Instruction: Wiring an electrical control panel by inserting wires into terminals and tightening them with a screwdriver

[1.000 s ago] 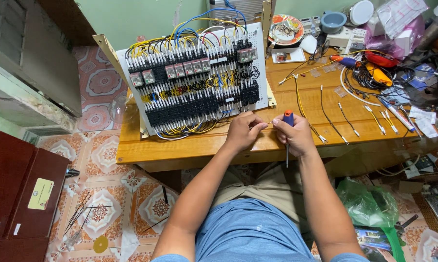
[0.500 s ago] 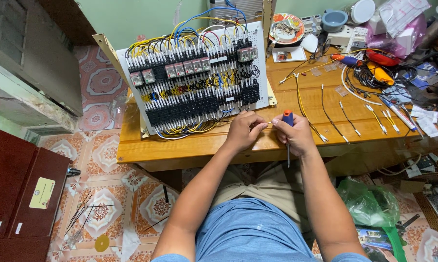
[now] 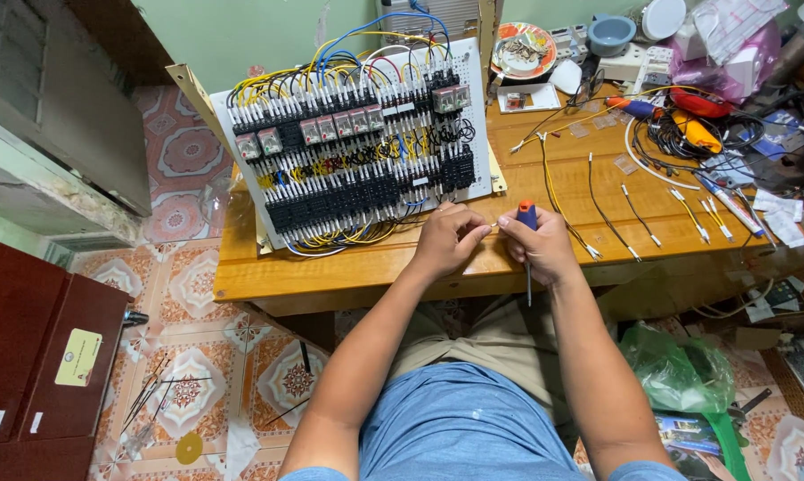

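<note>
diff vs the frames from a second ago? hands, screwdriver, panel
No visible change. Left hand and right hand stay together at the table's front edge, pinching a short wire between them. The right hand keeps its grip on the screwdriver, shaft pointing down past the edge. Wired control panel and loose wires on the table lie as before.

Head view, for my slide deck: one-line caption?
Left hand and right hand, gripping a screwdriver, pinch a wire end beside a wired control panel.
</note>
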